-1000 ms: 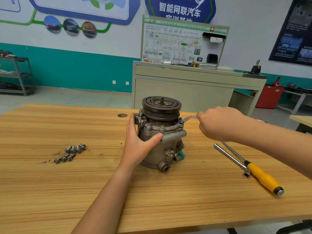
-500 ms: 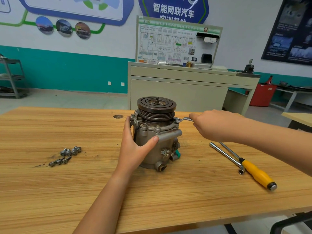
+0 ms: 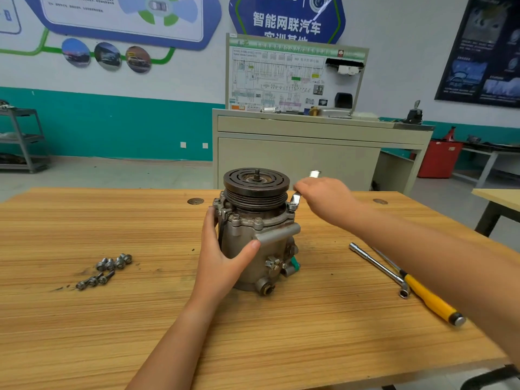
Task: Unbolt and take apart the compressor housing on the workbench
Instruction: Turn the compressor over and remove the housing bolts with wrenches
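Note:
A grey metal compressor stands upright in the middle of the wooden workbench, its dark grooved pulley on top. My left hand grips the housing's left side, thumb across the front. My right hand holds a small silver wrench whose end sits on a bolt at the housing's right rim. The wrench's far tip sticks out above my fingers. Bolt heads show along the front flange.
Several loose bolts lie on the bench to the left. A silver socket wrench and a yellow-handled screwdriver lie to the right, under my right forearm. A beige cabinet stands behind the bench.
My right hand has swung the wrench handle from pointing right to pointing away from me, toward the far side. My left hand keeps the same hold on the housing.

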The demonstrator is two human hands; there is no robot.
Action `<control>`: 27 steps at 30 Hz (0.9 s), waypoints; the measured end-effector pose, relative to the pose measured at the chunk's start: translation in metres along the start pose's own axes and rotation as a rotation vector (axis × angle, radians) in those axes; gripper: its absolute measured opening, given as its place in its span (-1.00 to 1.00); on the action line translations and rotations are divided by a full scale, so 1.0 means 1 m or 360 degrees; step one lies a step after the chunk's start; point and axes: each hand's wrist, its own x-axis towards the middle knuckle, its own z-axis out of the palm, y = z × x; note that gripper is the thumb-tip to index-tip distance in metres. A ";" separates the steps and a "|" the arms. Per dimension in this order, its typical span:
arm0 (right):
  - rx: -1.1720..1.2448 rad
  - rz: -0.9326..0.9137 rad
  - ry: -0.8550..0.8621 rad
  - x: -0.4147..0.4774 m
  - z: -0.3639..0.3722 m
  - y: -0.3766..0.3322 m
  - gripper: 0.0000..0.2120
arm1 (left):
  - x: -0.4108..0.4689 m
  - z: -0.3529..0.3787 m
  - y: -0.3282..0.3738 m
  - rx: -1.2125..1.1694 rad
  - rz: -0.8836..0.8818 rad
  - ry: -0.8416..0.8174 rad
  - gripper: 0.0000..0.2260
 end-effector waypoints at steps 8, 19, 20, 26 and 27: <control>0.0876 0.0508 0.0568 -0.027 -0.007 0.003 -0.71 | -0.001 0.000 0.001 0.0055 0.0025 -0.0014 -0.07; 0.0153 0.0349 -0.0071 -0.077 -0.022 -0.010 -0.58 | -0.002 0.000 0.000 0.0025 0.0004 -0.0008 -0.06; 0.0188 0.0368 -0.0104 -0.076 -0.023 -0.012 -0.61 | -0.002 0.000 -0.001 0.0030 0.0004 -0.0010 -0.08; 0.0288 0.0459 -0.0198 -0.070 -0.036 -0.019 -0.73 | -0.001 0.000 0.000 0.0042 0.0005 -0.0005 -0.11; 0.0308 0.0471 -0.0216 -0.070 -0.037 -0.019 -0.73 | -0.001 -0.001 0.000 0.0045 0.0004 -0.0006 -0.11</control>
